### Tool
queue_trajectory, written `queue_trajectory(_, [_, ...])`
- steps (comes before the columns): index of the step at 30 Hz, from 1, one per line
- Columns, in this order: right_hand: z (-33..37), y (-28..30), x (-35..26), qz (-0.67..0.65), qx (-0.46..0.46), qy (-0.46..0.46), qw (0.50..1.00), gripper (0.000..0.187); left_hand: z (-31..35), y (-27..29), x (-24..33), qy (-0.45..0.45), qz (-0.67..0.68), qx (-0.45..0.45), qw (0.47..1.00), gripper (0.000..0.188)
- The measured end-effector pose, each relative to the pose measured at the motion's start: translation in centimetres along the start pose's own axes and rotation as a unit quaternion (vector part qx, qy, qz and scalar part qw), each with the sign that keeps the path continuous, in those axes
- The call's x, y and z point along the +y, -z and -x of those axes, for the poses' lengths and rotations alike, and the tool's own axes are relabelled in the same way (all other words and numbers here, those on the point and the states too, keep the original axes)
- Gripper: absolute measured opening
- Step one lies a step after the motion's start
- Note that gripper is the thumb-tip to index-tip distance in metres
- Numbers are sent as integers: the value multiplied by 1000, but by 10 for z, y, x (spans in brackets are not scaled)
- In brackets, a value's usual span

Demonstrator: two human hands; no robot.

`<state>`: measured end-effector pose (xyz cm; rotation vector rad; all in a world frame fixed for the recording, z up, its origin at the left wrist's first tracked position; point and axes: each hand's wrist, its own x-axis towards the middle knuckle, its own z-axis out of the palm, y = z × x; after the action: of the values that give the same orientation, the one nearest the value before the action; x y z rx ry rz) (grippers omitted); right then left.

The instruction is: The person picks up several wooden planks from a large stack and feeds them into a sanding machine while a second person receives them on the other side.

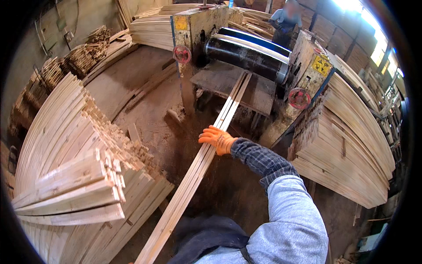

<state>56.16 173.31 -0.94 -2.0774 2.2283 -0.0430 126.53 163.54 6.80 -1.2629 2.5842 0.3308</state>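
Two long, pale wooden strips (193, 169) lie side by side and run from the lower edge up to a machine. Their far ends rest on the machine's dark metal bed (215, 79), in front of a black roller (246, 57). My right hand (217, 140), in an orange glove, reaches across them at mid-length, its fingers curled over the strips. My left hand is almost wholly out of the picture. Only a sliver of orange shows at the lower edge beside the strips' near end, and its fingers are hidden.
Stacked boards (61, 132) stand at the left, with loose boards (74, 189) on top. Another board stack (347, 149) rises at the right. Red handwheels (182, 54) sit on the machine's posts. Behind it stands another person (286, 22). Scraps lie on the dusty floor (132, 72).
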Motion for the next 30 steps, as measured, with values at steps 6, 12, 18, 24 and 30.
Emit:
queue_trajectory(6, [-28,-26,8,-12,3,67,998,99,-87,-45,96,-88,64,169,980,42])
queue_trajectory(12, [-42,-56,-39,-43,38,187,981,101,-169,-80,144,-90,61,140,984,41])
queue_trajectory(18, [-66,-60,-87,-126,-59,249,959,94,-218,-67,212,-65,44,86,993,46])
queue_trajectory(24, [-72,-56,-31,-125,-69,234,962,79,-284,-84,274,-57,82,63,993,80])
queue_trajectory(30, [-66,-54,63,-122,-28,241,963,80,-288,-52,348,-77,117,163,977,75])
